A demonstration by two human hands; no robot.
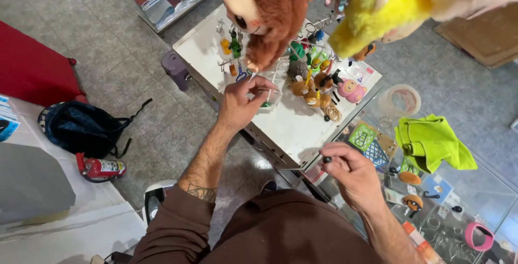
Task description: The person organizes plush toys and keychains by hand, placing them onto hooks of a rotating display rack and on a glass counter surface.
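Left hand (240,104) raised over white display board (286,126), fingers pinched on a small clear packet (268,96), contents too small to tell. Just beyond: hooks hung with little toy keychains (313,88), brown plush monkey (267,10) dangling overhead, yellow plush (372,13) beside it. Right hand (350,175) lower, over glass counter (475,188), fingers closed on a small dark-tipped piece (327,159). Nearby on glass: green cloth (431,142), tape roll (400,101). On floor left: dark backpack (81,126).
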